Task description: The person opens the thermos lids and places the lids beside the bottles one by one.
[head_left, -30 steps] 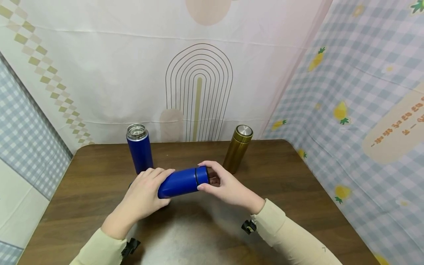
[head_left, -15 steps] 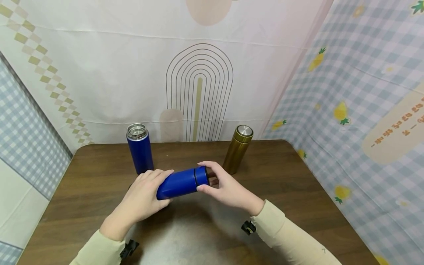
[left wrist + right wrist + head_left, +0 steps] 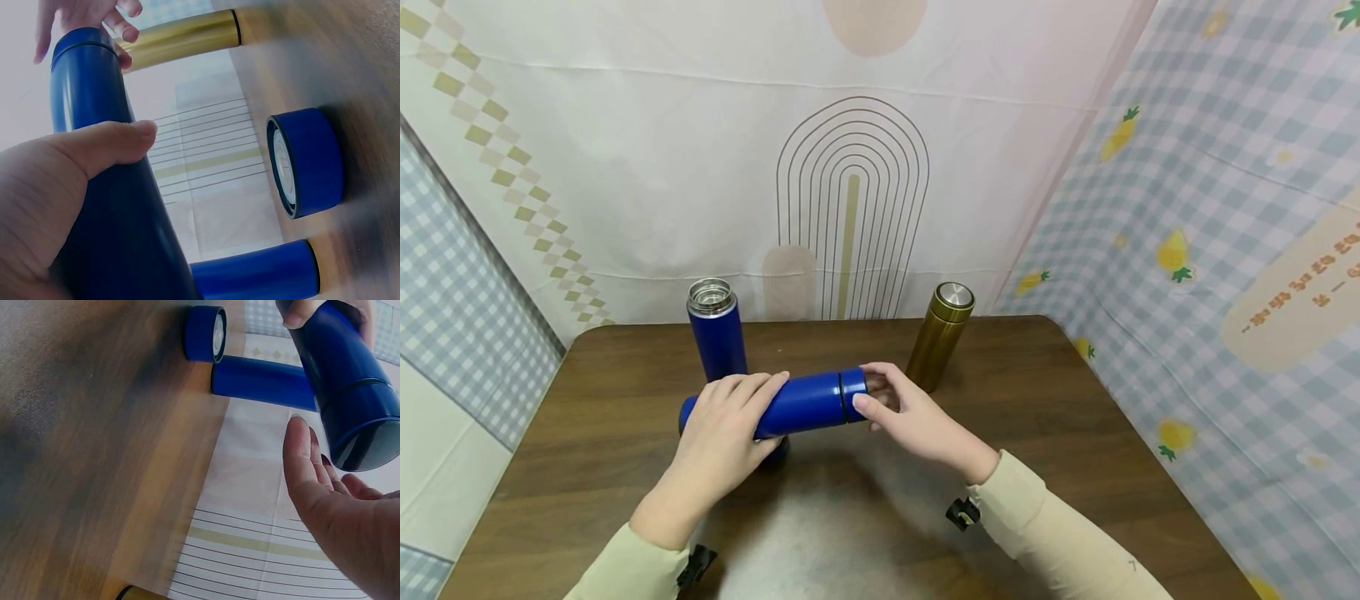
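Note:
My left hand (image 3: 718,437) grips a blue vacuum flask (image 3: 805,406) around its body, from above. The flask is held nearly level over the table, its capped end towards the right. Around that cap (image 3: 365,425) my right hand (image 3: 917,417) is spread loosely; the right wrist view shows its fingers apart from the cap. A second blue flask (image 3: 718,337) stands lidless at the back left, its steel mouth showing. Its neighbour on the table is a loose blue lid (image 3: 319,164), white inside facing up, mostly hidden by my left hand in the head view.
A gold flask (image 3: 938,337) with a steel-topped lid stands at the back right of the wooden table (image 3: 1037,433). Behind the table hangs a white patterned cloth (image 3: 662,167). Checked cloth (image 3: 1210,208) covers the right side.
The blue flask has risen slightly and become more level, and its base now shows left of my left hand. My right fingers and thumb have shifted on the cap end. The standing flasks stay put.

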{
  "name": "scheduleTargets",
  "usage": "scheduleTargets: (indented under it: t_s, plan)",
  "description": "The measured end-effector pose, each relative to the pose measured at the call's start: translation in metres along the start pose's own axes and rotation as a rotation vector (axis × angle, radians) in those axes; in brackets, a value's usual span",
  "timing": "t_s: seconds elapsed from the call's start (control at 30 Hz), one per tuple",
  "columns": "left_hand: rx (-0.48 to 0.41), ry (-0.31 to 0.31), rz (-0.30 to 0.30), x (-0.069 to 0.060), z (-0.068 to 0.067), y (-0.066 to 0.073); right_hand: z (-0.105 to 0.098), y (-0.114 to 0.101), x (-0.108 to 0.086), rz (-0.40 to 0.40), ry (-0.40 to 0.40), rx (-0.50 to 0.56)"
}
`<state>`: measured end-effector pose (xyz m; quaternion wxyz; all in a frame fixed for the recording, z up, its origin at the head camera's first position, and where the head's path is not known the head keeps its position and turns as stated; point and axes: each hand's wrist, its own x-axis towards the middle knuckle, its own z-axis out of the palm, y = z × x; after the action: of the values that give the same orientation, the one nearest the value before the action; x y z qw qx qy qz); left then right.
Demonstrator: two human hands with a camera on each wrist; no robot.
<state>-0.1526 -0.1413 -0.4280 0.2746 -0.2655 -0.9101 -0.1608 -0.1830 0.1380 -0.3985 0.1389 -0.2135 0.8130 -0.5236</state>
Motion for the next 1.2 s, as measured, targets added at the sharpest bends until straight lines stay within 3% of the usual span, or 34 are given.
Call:
scheduleTargets:
  t_s: [0.3,0.83,1.2]
  plan:
    - [-0.001,-0.019,0.017,-0.0019,0.002,0.0026,0.0014,0.0016,0.0005,0.05,-0.019,-0.042]
    - [-0.024,-0.003,0.025,-0.002,0.0015,-0.0002,0.0013,0.0011,-0.0013,-0.007,-0.071,0.034]
    - [-0.038,-0.016,0.008,-0.0023,0.0018,-0.0009,-0.0007,0.0034,-0.002,-0.064,-0.07,-0.049]
